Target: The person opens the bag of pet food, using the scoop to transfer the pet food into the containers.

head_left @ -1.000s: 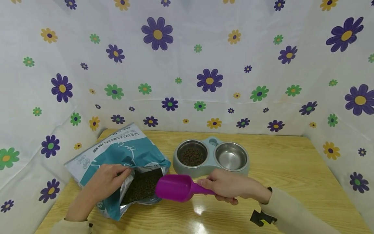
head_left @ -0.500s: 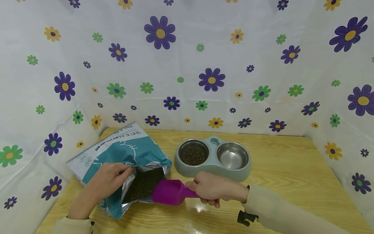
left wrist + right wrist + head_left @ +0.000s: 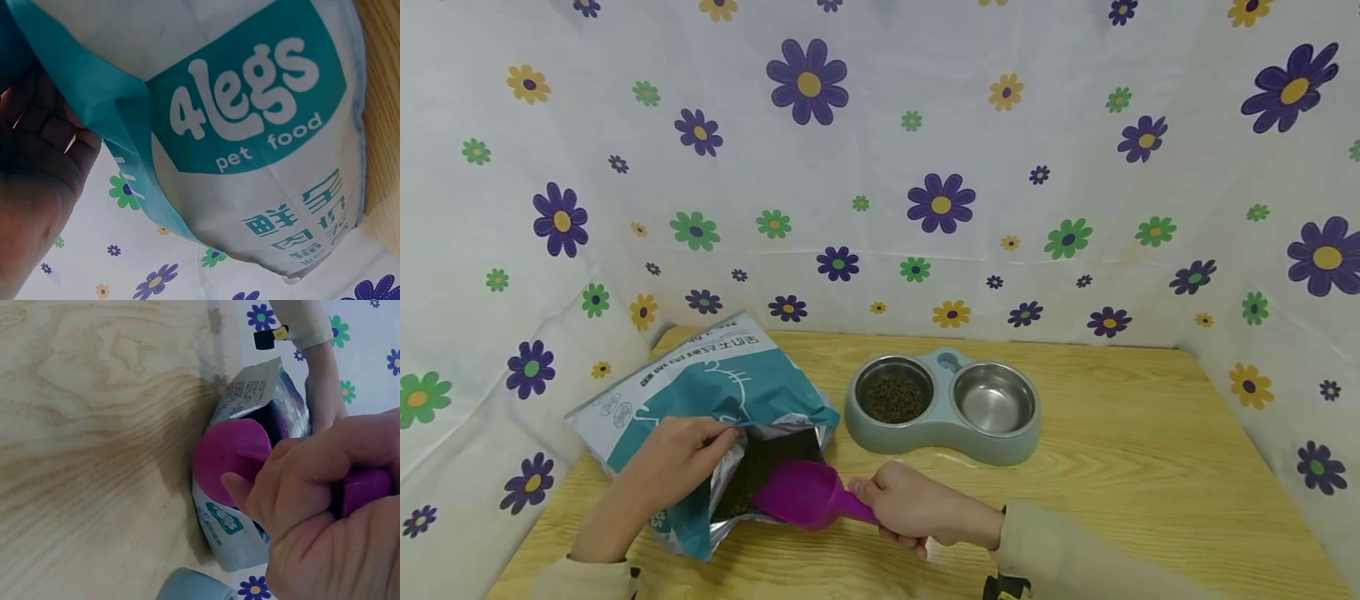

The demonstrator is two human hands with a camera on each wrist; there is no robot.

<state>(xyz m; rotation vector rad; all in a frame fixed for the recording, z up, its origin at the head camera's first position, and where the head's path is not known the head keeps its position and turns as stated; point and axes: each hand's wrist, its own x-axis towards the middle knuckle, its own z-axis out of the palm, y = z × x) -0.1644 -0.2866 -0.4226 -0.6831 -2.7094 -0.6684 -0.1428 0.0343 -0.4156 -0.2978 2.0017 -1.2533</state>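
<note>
A teal-and-white pet food bag (image 3: 700,392) lies on its side at the left, its mouth facing the person. Brown kibble (image 3: 745,475) shows inside. My left hand (image 3: 673,462) pinches the upper edge of the opening and holds it up; in the left wrist view the hand (image 3: 44,137) is beside the bag's printed side (image 3: 250,112). In my right hand (image 3: 910,504) is a magenta scoop (image 3: 805,496), gripped by its handle, its front end within the bag's mouth. The right wrist view shows the fingers curled round the handle (image 3: 365,490).
Behind the right hand stands a pale blue double pet bowl (image 3: 940,437). Its left steel bowl holds kibble (image 3: 895,400); the right steel bowl (image 3: 992,400) shows bare metal. The wooden table (image 3: 1120,467) meets a flower-patterned cloth (image 3: 865,150) at the back and sides.
My right hand has moved left with the scoop, from the front of the bag's opening to inside its mouth. The left hand keeps its hold on the bag's edge.
</note>
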